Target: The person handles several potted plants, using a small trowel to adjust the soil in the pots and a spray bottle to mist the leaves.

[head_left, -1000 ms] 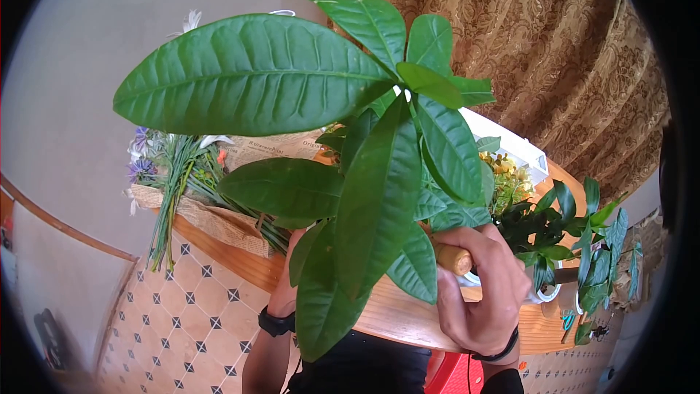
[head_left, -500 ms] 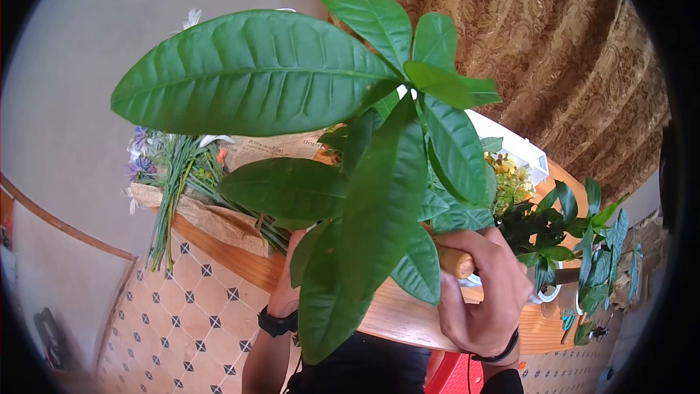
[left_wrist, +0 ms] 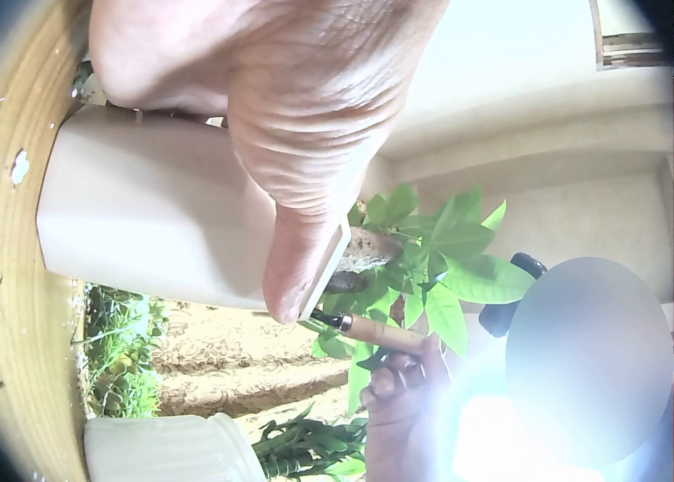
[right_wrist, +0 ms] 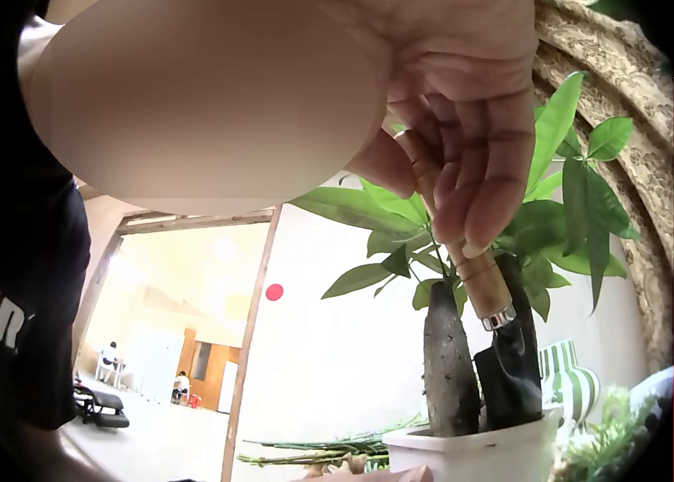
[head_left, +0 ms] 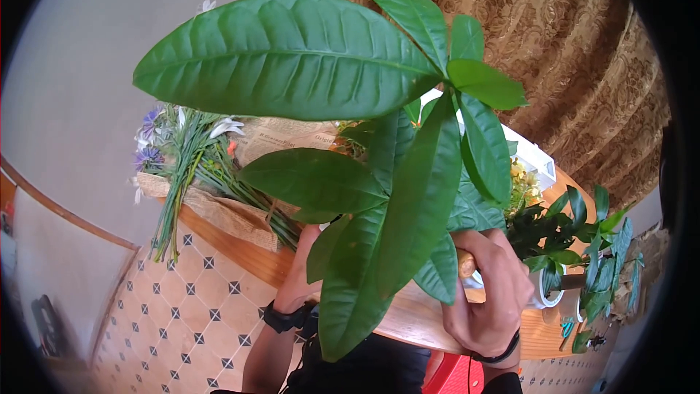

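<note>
A leafy potted plant [head_left: 292, 55] with thick trunks [right_wrist: 448, 366] fills the middle of the head view and hides most of my left hand [head_left: 297, 277]. In the left wrist view, that hand grips a white flower pot [left_wrist: 147, 198], its thumb [left_wrist: 290, 272] over the side near the rim. My right hand [head_left: 496, 284] holds the wooden handle [right_wrist: 482, 282] of a small garden trowel. The trowel's dark blade [right_wrist: 513, 372] points down into the pot beside the trunks, its tip hidden behind the pot's rim.
Cut flowers [head_left: 182, 168] lie on brown printed paper [head_left: 281, 138] at the table's left. Another potted plant [head_left: 550, 237] and blue-handled scissors [head_left: 567, 327] are on the right, with a white box [head_left: 536, 157] behind. A patterned curtain [head_left: 547, 22] hangs at the back.
The upper leaves have shifted right in the head view, and the background has slid slightly right too. More of my left hand shows. My right hand keeps its hold on the trowel.
</note>
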A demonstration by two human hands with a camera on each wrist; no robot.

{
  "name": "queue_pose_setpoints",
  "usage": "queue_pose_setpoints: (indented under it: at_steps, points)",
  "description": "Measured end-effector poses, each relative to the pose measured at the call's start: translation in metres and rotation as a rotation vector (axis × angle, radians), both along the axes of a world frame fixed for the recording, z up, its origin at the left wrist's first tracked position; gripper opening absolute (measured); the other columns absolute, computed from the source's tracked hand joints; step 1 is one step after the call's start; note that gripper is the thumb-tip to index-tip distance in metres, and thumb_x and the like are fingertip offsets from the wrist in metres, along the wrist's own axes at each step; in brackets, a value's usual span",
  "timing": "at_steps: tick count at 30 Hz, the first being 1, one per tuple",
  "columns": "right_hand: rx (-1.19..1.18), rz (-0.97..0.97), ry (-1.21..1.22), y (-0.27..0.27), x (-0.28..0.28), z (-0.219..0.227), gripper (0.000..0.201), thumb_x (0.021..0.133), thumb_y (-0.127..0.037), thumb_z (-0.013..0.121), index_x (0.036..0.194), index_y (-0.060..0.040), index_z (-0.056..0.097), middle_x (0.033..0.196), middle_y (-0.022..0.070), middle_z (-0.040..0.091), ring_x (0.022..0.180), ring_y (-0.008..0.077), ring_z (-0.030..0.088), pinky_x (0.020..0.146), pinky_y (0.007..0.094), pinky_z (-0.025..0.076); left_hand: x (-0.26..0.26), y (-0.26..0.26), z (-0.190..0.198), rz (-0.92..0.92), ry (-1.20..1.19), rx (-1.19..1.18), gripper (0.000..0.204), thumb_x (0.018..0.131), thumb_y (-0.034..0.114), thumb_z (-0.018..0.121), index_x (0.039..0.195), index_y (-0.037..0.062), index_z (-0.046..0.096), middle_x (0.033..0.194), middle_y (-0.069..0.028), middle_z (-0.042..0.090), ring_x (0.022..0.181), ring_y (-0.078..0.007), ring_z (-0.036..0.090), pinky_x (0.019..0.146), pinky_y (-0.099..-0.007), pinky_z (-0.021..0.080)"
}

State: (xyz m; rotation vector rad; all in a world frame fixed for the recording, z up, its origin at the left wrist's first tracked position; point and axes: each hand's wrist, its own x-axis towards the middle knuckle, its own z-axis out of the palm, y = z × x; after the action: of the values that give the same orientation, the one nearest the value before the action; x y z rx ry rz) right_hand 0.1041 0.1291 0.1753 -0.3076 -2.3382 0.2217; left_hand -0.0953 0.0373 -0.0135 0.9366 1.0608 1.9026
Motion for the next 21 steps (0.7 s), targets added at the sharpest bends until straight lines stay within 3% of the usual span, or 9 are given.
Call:
queue_pose_setpoints:
  at_steps: [2,9,11,14,21]
  points:
    - [-0.003,-0.001,-0.005,0.0,0.0,0.0,0.039,0.078,0.001,0.075,0.116,0.0042,0.064,0.093,0.0112,0.068,0.065,0.0235,0.066,0.053,0.0334,0.051,-0.004,0.003,-0.004,-0.031,0.107,-0.011,0.058,0.089,0.004,0.075,0.141,-0.0033,0.049,0.124,-0.0056,0.061,0.108,-0.011,0.058,0.095,-0.0287,0.049]
    - [0.02,-0.015,0.011,0.001,0.004,0.003,0.04,0.077,0.002,0.076,0.116,0.0036,0.065,0.095,0.0126,0.069,0.067,0.0242,0.067,0.055,0.033,0.052,-0.01,0.006,-0.014,-0.095,0.048,-0.039,0.051,0.09,0.004,0.074,0.136,-0.0029,0.054,0.12,-0.0028,0.063,0.102,-0.0084,0.059,0.088,-0.0264,0.051]
    - [0.026,-0.018,0.012,0.001,0.004,0.003,0.041,0.077,0.001,0.076,0.116,0.0033,0.065,0.095,0.0129,0.069,0.068,0.0241,0.067,0.055,0.0331,0.052,-0.016,0.006,-0.02,-0.155,0.213,-0.052,0.046,0.091,0.004,0.073,0.133,-0.0037,0.057,0.116,-0.0016,0.064,0.099,-0.0071,0.059,0.086,-0.0258,0.051]
    - [0.011,-0.016,0.004,0.0,0.003,0.001,0.04,0.078,0.001,0.077,0.116,0.0032,0.065,0.094,0.0128,0.069,0.067,0.0238,0.067,0.054,0.0332,0.052,-0.01,0.004,-0.005,-0.153,0.048,-0.118,0.054,0.092,0.006,0.073,0.141,-0.0032,0.05,0.122,-0.0039,0.061,0.104,-0.0087,0.058,0.089,-0.027,0.051]
    - [0.003,0.027,-0.026,-0.001,0.002,0.002,0.038,0.081,0.0,0.076,0.116,0.004,0.064,0.094,0.0134,0.068,0.063,0.0241,0.066,0.053,0.0339,0.051,-0.011,0.004,-0.008,-0.165,0.042,-0.106,0.056,0.091,0.005,0.074,0.141,-0.0031,0.049,0.124,-0.005,0.061,0.107,-0.0099,0.058,0.092,-0.0279,0.05]
